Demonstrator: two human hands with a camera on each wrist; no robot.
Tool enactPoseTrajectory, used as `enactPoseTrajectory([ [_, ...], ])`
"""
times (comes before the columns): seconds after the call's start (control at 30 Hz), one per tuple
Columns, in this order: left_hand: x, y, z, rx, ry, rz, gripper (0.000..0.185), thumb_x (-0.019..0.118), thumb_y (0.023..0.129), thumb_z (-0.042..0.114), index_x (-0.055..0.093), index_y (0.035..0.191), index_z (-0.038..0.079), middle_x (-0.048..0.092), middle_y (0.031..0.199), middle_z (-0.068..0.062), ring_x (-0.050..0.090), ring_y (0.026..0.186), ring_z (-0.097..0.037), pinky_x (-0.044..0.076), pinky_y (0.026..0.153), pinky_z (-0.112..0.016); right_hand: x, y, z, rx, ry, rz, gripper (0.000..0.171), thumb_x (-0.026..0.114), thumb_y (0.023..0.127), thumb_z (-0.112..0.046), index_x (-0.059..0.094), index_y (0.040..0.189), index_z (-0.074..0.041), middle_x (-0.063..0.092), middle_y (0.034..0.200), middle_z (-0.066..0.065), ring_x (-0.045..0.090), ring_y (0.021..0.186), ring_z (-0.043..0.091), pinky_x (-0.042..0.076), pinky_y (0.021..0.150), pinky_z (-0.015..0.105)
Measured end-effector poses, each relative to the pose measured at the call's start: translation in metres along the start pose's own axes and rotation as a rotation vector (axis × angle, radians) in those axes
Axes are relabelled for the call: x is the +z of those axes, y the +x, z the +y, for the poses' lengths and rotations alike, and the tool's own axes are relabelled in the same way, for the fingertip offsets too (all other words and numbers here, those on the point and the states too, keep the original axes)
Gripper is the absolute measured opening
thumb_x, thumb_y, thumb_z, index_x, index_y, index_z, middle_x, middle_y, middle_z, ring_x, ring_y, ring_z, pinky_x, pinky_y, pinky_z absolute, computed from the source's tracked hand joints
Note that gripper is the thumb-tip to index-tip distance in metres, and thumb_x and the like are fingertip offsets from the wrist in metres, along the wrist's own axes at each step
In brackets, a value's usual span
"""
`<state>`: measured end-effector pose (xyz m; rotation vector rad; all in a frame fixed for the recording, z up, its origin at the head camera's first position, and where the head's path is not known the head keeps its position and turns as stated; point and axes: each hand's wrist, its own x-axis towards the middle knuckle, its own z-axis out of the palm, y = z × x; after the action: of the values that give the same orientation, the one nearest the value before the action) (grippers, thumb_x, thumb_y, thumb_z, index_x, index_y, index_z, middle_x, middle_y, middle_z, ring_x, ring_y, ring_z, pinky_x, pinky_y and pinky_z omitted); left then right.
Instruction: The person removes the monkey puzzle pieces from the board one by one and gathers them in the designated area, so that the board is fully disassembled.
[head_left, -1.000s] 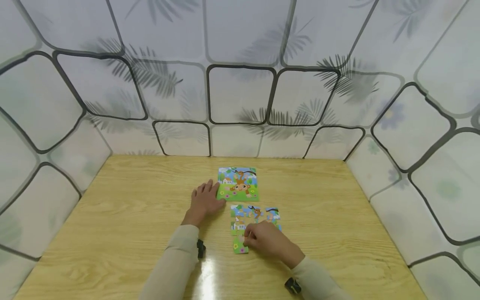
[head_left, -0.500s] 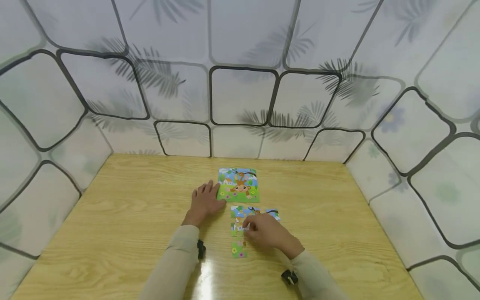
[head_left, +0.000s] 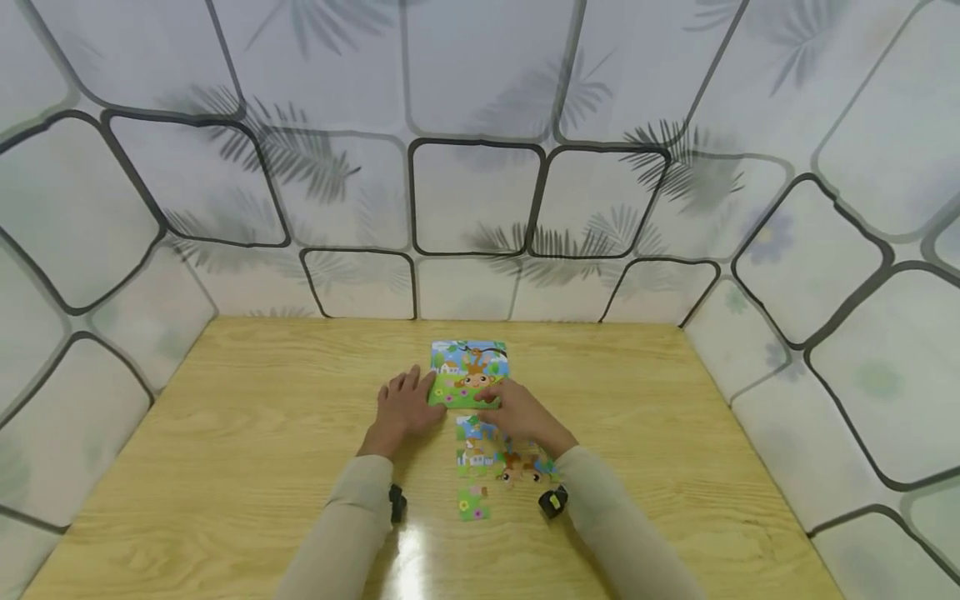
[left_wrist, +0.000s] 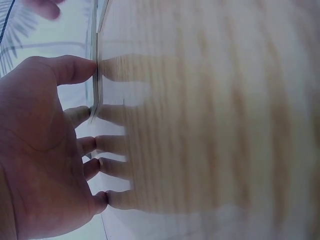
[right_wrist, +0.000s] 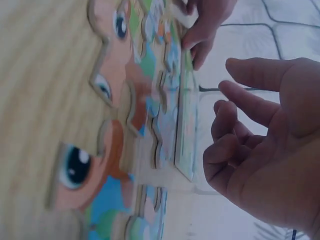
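**Both hands at the picture card, loose puzzle pieces below**

Left hand (head_left: 405, 406) flat on the wooden counter (head_left: 225, 433), fingers spread and straight, fingertips against the left edge of the picture card (head_left: 468, 372). In the left wrist view, thumb and fingers (left_wrist: 75, 70) pressed to the card's thin edge, seen side-on; card face not visible there.

Right hand (head_left: 517, 412) over the card's lower right corner, fingers loosely bent. Contact with the card not clear from the head view; in the right wrist view the fingers (right_wrist: 240, 95) hang apart, just beside the card's edge, holding nothing.

Puzzle pieces (head_left: 491, 458) flat on the counter just below the card, partly joined, partly covered by the right wrist and sleeve (head_left: 622, 542). One green piece (head_left: 472, 505) a little apart, nearer the body. Right wrist view blurred up close: only an eye and parts of a cartoon face legible. Patterned curtain wall (head_left: 480, 167) behind the counter.
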<state>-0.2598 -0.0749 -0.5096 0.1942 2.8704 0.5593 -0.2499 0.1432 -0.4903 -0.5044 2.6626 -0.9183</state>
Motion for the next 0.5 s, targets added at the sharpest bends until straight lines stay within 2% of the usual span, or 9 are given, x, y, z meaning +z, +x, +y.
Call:
enactPoseTrajectory([
  [0.07,0.001,0.001,-0.001,-0.002,0.000,-0.007,0.072,0.047,0.092,0.045,0.027,0.154,0.016,0.015,0.162,-0.015,0.017,0.147,-0.042,0.011,0.118,-0.063,0.000,0.008,0.000,-0.004,-0.050,0.022,0.032,0.064,0.093,-0.022,0.064,0.124,-0.013,0.056,0.118,0.008,0.054,0.103,0.021,0.050,0.085,0.038],
  [0.13,0.002,0.001,-0.002,-0.002,0.001,-0.009,0.072,0.048,0.092,0.045,0.027,0.154,0.016,0.014,0.162,-0.015,0.017,0.147,-0.042,0.011,0.118,-0.063,0.001,0.016,0.002,-0.006,-0.081,0.032,0.034,0.062,0.092,-0.020,0.063,0.126,-0.011,0.056,0.118,0.010,0.057,0.092,0.022,0.051,0.081,0.038],
  [0.27,0.002,0.000,-0.003,0.002,0.004,-0.009,0.071,0.048,0.092,0.045,0.027,0.154,0.016,0.015,0.162,-0.016,0.017,0.147,-0.043,0.012,0.118,-0.063,0.002,0.030,0.006,0.013,-0.116,0.036,0.041,0.061,0.088,-0.018,0.062,0.129,-0.011,0.058,0.110,0.008,0.054,0.077,0.019,0.050,0.076,0.035],
  [0.37,0.001,-0.001,-0.002,0.006,0.008,-0.008,0.071,0.048,0.092,0.045,0.027,0.154,0.016,0.015,0.162,-0.016,0.017,0.147,-0.042,0.012,0.118,-0.062,0.002,0.037,0.010,0.036,-0.136,0.033,0.042,0.063,0.088,-0.020,0.061,0.129,-0.012,0.055,0.104,0.005,0.050,0.084,0.017,0.048,0.078,0.034],
  [0.5,0.000,0.000,-0.001,0.005,0.009,-0.010,0.071,0.047,0.093,0.046,0.027,0.154,0.017,0.014,0.163,-0.015,0.016,0.147,-0.041,0.011,0.119,-0.061,0.002,0.043,0.011,0.038,-0.176,0.025,0.041,0.065,0.090,-0.025,0.062,0.129,-0.013,0.054,0.103,0.004,0.052,0.091,0.018,0.049,0.080,0.035],
])
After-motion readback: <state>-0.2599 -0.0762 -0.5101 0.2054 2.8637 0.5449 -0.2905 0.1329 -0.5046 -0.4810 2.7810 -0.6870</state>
